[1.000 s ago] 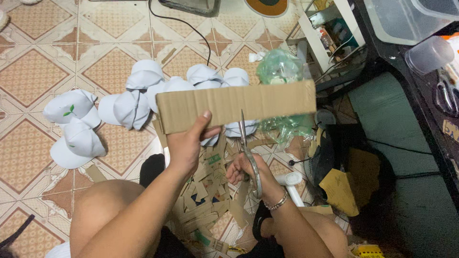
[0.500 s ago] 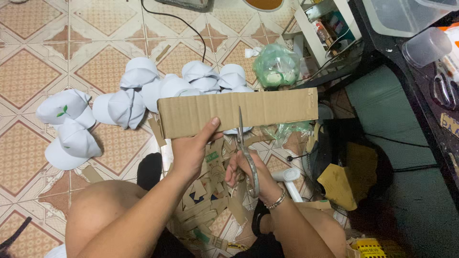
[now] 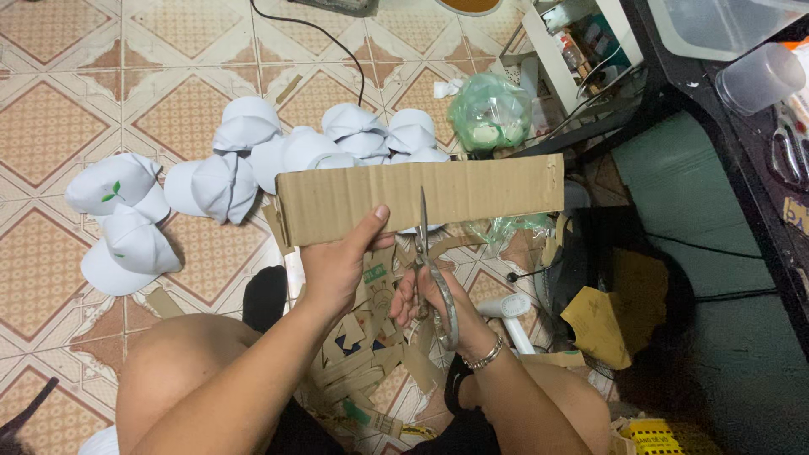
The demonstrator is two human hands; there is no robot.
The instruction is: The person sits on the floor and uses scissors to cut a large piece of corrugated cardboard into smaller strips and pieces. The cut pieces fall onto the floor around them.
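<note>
The left hand (image 3: 337, 265) holds a long strip of brown cardboard (image 3: 421, 198) up in the air over the floor. Its thumb lies flat on the front of the strip near the bottom edge, and its fingers are curled behind the strip, so the hand is closed tight on it. The strip is held level, with its long side going left to right. The right hand (image 3: 430, 295) holds a pair of metal scissors (image 3: 431, 265). Its fingers are closed around the handles, and the blades point straight up. The blades reach into the bottom edge of the cardboard near the middle, just to the right of the left thumb. How wide the blades are open is hard to tell. A silver bracelet (image 3: 482, 355) sits on the right wrist. Under the hands lies a pile of small cardboard scraps (image 3: 362, 371) between the person's knees. Behind the strip, on the tiled floor (image 3: 50, 118), many white caps (image 3: 244, 126) lie in a bunch. Two more white caps (image 3: 122, 227) lie to the left, and one has a small green mark. A green plastic bag (image 3: 489, 114) sits on the floor behind the right end of the strip. A black cord (image 3: 324, 34) runs across the tiles behind the caps. A clear plastic cup (image 3: 758, 76) lies on a dark surface at the far right.
</note>
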